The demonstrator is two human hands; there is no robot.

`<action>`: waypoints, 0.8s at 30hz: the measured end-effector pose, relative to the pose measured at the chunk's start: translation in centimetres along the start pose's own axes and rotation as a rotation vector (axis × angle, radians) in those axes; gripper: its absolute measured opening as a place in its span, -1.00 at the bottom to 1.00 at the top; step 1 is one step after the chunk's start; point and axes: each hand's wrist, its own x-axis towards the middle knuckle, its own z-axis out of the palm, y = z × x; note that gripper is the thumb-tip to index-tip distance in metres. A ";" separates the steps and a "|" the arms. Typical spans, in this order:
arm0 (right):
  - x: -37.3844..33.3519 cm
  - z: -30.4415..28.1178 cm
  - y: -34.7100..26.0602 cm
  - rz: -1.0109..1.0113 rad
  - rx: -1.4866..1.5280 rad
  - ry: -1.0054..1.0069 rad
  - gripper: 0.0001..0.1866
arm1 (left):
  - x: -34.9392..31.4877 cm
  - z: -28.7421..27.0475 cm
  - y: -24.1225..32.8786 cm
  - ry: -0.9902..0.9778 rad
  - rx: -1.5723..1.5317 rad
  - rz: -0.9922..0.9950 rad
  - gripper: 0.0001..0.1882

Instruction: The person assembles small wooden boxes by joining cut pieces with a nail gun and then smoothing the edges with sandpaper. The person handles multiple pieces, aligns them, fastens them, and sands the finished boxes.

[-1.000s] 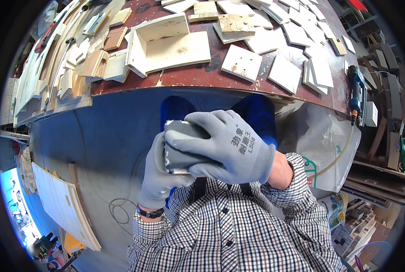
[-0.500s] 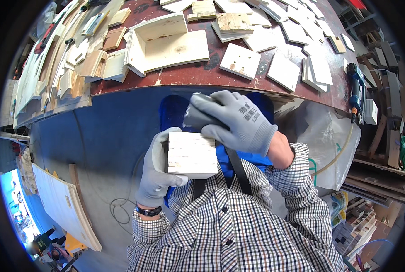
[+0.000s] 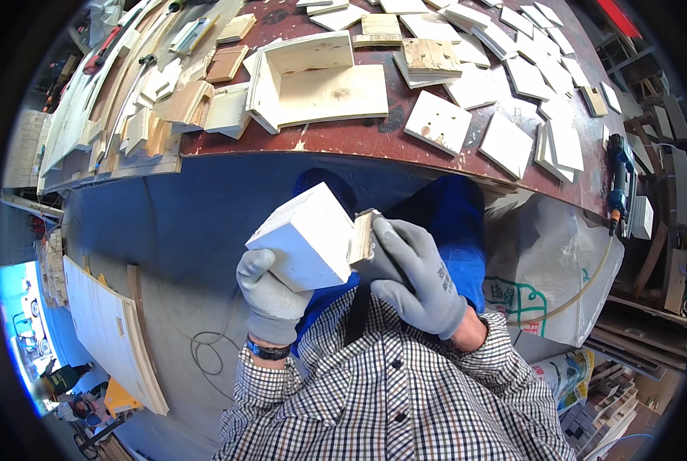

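Observation:
My left hand (image 3: pixel 272 298), in a grey work glove, grips a thick white wooden block (image 3: pixel 306 237) from its lower left side. The block is tilted, with one corner pointing up and away from me. My right hand (image 3: pixel 424 280), gloved in the same grey, is closed around a dark sanding block (image 3: pixel 380 265) with a pale, worn-looking edge. That edge lies against the right side of the wooden block, or very close to it. Both hands are in front of my chest, short of the bench edge.
A red-brown bench (image 3: pixel 343 142) runs across the far side. On it are an open wooden box (image 3: pixel 332 96), several white square boards (image 3: pixel 506 144) and wood offcuts (image 3: pixel 228 107). A power tool (image 3: pixel 620 177) with a hose hangs at the right end. A large panel (image 3: pixel 113 326) leans at left.
The wooden block has been turned and tilted in my left hand. My right hand has come down with the sanding block to the wooden block's right side. The view has shifted slightly.

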 end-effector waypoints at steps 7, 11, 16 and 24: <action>4.4 -2.9 -2.8 -0.214 -0.067 0.020 -0.20 | 0.2 0.7 -1.4 -0.031 -0.148 -0.174 -0.11; 4.5 -2.6 -0.7 -0.139 -0.096 0.021 -0.22 | -0.3 2.3 -1.8 -0.060 -0.197 -0.192 -0.14; 2.4 -2.1 2.3 0.079 0.055 0.145 -0.17 | -1.4 1.0 -1.7 0.080 -0.088 -0.114 -0.14; 4.5 -2.8 -0.6 -0.375 -0.164 0.003 -0.39 | -1.0 2.5 -1.0 0.118 -0.017 -0.159 -0.38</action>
